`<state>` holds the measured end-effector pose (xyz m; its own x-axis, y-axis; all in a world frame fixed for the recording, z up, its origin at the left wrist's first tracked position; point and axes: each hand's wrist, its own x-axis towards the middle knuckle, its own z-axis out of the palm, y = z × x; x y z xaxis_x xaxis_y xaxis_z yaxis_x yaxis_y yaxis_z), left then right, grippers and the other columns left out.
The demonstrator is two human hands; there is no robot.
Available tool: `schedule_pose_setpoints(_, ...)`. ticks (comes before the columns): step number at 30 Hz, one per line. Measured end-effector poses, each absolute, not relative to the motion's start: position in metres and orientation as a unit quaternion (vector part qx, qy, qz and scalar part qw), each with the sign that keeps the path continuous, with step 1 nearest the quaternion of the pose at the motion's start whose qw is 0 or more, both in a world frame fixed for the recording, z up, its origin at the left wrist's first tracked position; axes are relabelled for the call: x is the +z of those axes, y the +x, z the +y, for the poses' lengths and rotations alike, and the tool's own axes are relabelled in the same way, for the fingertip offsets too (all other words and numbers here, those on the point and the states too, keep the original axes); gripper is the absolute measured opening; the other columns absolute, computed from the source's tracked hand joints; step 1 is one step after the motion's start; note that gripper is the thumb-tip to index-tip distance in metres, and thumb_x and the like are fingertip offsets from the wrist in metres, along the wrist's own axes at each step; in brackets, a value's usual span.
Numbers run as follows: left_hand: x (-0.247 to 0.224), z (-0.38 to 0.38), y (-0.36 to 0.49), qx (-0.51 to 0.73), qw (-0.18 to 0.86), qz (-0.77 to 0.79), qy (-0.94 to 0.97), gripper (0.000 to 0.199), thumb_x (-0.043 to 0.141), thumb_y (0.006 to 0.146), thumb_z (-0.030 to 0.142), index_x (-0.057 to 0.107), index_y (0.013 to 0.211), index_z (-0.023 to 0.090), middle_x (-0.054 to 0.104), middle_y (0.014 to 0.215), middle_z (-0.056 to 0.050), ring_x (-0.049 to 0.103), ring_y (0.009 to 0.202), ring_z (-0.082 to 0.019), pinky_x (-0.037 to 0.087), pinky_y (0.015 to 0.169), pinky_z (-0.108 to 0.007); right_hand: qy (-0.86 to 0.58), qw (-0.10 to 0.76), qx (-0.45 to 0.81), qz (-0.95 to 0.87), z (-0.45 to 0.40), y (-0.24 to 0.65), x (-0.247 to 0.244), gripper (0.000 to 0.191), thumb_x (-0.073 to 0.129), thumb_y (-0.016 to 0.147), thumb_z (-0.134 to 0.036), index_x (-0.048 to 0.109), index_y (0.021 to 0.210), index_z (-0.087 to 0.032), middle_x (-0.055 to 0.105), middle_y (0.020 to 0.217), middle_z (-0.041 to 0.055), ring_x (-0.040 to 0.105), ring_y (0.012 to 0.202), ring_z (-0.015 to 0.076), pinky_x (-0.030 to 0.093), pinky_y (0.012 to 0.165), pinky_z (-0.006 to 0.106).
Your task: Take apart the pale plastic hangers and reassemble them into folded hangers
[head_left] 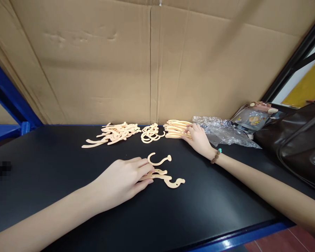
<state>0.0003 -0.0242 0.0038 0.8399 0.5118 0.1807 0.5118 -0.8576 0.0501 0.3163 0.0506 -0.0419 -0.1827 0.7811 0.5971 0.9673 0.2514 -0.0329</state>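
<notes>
In the head view my left hand (128,180) lies low over the table, its fingers closed on two beige curved arm pieces (175,182) whose notched, holed ends stick out to the right. Just beyond its fingertips rests a beige hook (161,162) with a round knob at one end. My right hand (198,138) reaches to the back, thumb and fingers bent round the near end of a stack of long beige strips (174,128). How many strips it grips is hidden.
Behind my left hand lies a loose heap of beige arm pieces (118,132), and beside it a small pile of beige hooks (150,133). Crumpled clear plastic (220,131), a transparent pouch (252,117) and a dark brown bag (296,136) sit right. Cardboard (107,70) stands behind the black table (199,213).
</notes>
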Motion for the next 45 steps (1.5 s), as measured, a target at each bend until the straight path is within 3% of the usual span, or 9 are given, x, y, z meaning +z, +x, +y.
schedule_pose_setpoints(17, 0.001, -0.021, 0.000, -0.130, -0.005, -0.243, -0.961, 0.023, 0.041, 0.098, 0.030, 0.061, 0.090, 0.023, 0.063, 0.085, 0.001, 0.057, 0.078, -0.013, 0.037, 0.056, -0.025, -0.582, 0.269, -0.195, -0.742, 0.051, 0.317, -0.043, 0.025, 0.044, 0.095, -0.034, 0.064, 0.092, -0.019, 0.060, 0.114, 0.0134, 0.052, 0.103, 0.0306, 0.042, 0.084, 0.045)
schedule_pose_setpoints(28, -0.004, -0.014, -0.002, -0.182, 0.036, -0.276, -0.943, 0.024, 0.040, 0.098, 0.031, 0.062, 0.104, 0.024, 0.064, 0.100, -0.001, 0.056, 0.093, -0.018, 0.046, 0.069, -0.026, -0.553, 0.342, -0.193, -0.735, 0.042, 0.309, -0.028, 0.022, 0.042, 0.098, -0.034, 0.060, 0.098, -0.021, 0.061, 0.115, 0.0103, 0.052, 0.107, 0.0288, 0.040, 0.090, 0.045)
schedule_pose_setpoints(33, -0.004, -0.006, -0.004, -0.188, 0.057, -0.311, -0.930, 0.030, 0.038, 0.098, 0.033, 0.065, 0.105, 0.022, 0.063, 0.110, -0.005, 0.056, 0.098, -0.020, 0.049, 0.075, -0.030, -0.478, 0.360, -0.131, -0.790, 0.018, 0.285, -0.020, 0.018, 0.047, 0.097, -0.034, 0.061, 0.095, -0.022, 0.061, 0.117, 0.0089, 0.053, 0.109, 0.0269, 0.040, 0.094, 0.045)
schedule_pose_setpoints(38, -0.009, -0.001, -0.005, -0.166, 0.036, -0.280, -0.945, 0.029, 0.042, 0.098, 0.032, 0.068, 0.111, 0.027, 0.064, 0.111, -0.002, 0.056, 0.102, -0.018, 0.047, 0.084, -0.029, -0.440, 0.322, -0.061, -0.836, -0.005, 0.259, -0.019, 0.015, 0.053, 0.096, -0.032, 0.063, 0.090, -0.021, 0.063, 0.115, 0.0061, 0.053, 0.110, 0.0229, 0.040, 0.095, 0.040)
schedule_pose_setpoints(45, -0.007, -0.002, -0.002, -0.189, 0.016, -0.258, -0.948, 0.028, 0.044, 0.098, 0.030, 0.071, 0.094, 0.024, 0.070, 0.099, 0.001, 0.058, 0.090, -0.016, 0.044, 0.078, -0.029, -0.439, 0.279, -0.043, -0.853, -0.007, 0.254, -0.020, 0.015, 0.057, 0.094, -0.032, 0.065, 0.091, -0.020, 0.065, 0.109, 0.0042, 0.055, 0.105, 0.0213, 0.039, 0.094, 0.038)
